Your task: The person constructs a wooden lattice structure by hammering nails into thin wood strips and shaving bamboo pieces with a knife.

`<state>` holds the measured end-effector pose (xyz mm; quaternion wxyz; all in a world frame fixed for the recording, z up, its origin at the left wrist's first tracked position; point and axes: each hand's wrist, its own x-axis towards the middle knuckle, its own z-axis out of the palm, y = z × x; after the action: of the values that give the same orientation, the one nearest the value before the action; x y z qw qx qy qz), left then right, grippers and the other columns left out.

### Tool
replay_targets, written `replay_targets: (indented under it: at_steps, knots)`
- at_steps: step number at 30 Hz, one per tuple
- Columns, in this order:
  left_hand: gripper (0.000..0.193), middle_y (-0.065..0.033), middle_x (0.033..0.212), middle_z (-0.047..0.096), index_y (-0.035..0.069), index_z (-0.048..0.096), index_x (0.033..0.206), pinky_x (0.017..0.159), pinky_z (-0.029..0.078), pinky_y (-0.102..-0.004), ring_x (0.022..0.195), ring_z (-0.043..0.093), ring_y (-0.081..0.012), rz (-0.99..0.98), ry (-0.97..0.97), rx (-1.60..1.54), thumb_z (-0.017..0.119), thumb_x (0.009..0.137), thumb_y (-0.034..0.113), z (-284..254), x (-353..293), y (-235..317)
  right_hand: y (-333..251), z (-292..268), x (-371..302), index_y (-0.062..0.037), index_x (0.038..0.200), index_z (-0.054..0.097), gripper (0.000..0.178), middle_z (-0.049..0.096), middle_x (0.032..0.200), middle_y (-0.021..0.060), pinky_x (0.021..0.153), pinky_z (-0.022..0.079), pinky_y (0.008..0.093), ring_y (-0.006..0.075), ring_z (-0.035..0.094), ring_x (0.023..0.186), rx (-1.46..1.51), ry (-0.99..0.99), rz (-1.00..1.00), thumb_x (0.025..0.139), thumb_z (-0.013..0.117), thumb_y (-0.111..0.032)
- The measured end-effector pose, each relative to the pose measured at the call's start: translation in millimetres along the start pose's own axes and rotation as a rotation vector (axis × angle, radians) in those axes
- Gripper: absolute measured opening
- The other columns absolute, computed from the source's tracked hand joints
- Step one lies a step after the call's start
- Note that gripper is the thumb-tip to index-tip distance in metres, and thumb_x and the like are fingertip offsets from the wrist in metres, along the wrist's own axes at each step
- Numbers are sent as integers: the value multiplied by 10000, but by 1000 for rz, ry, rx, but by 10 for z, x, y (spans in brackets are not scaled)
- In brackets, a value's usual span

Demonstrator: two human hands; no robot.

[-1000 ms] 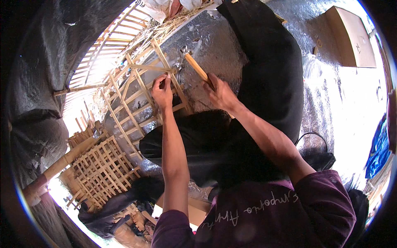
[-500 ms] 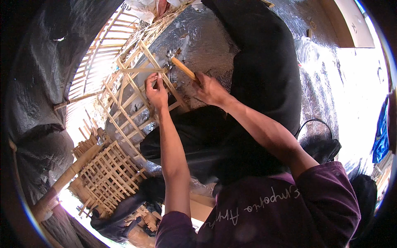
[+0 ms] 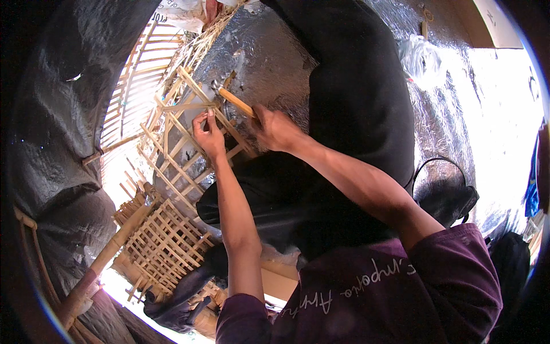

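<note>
My right hand (image 3: 276, 129) grips a hammer (image 3: 238, 102) by its wooden handle. The metal head is raised just above a joint in a frame of light wooden or bamboo strips (image 3: 184, 170). At that joint, my left hand (image 3: 209, 136) is closed with thumb and finger pinched together against the end of a crosspiece. Whatever may be between those fingertips is too small to make out. The lattice-like frame stands tilted beside my black-clad leg (image 3: 361, 114).
A woven bamboo lattice (image 3: 166, 236) lies at the lower left, beside a thick bamboo pole (image 3: 106, 252). Dark plastic sheeting (image 3: 57, 114) hangs at the left. Shiny foil-like sheeting (image 3: 447, 114) covers the ground at the right, with a cardboard box (image 3: 507, 26) at the far right.
The whole view has shifted slightly, so the frame and both hands appear a little further left and lower. The hammer head sits marginally closer to the joint; both grips are unchanged.
</note>
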<state>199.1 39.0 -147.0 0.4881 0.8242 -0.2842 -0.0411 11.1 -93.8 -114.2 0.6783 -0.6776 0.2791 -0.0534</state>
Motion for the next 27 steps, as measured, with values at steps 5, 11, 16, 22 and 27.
replay_targets:
  at_steps: [5,11,16,22,27]
  knots:
    - [209,-78,946,611,0,560,899,810,471,-293,879,560,-150,-11,18,113,680,909,171,13,14,17,55,-37,350,28,1070,552,311,633,912,274,755,476,480,406,636,865,-33,-59,59,913,562,-240]
    - [238,-67,928,618,12,578,898,797,465,-288,874,571,-152,0,14,49,676,913,228,40,1,100,170,-47,467,39,1078,588,347,638,892,252,725,478,472,371,637,818,-114,-201,97,939,518,-271]
    - [240,-79,948,617,7,584,911,816,464,-292,893,570,-157,-74,12,61,677,913,228,25,4,134,269,-77,477,47,1096,587,333,627,791,207,644,495,434,333,629,712,-300,-204,-63,963,458,-230]
    - [238,-79,958,616,7,589,918,836,460,-306,902,568,-163,-56,-11,92,675,915,229,46,16,132,587,40,509,75,990,626,411,642,856,288,667,499,486,395,649,787,-523,-118,-371,961,429,-285]
    - [225,-79,926,623,1,589,903,843,461,-308,893,568,-165,-59,21,75,674,913,210,-11,7,43,105,-74,238,85,1026,605,455,638,891,300,710,493,470,416,638,806,-18,-64,96,979,432,-333]
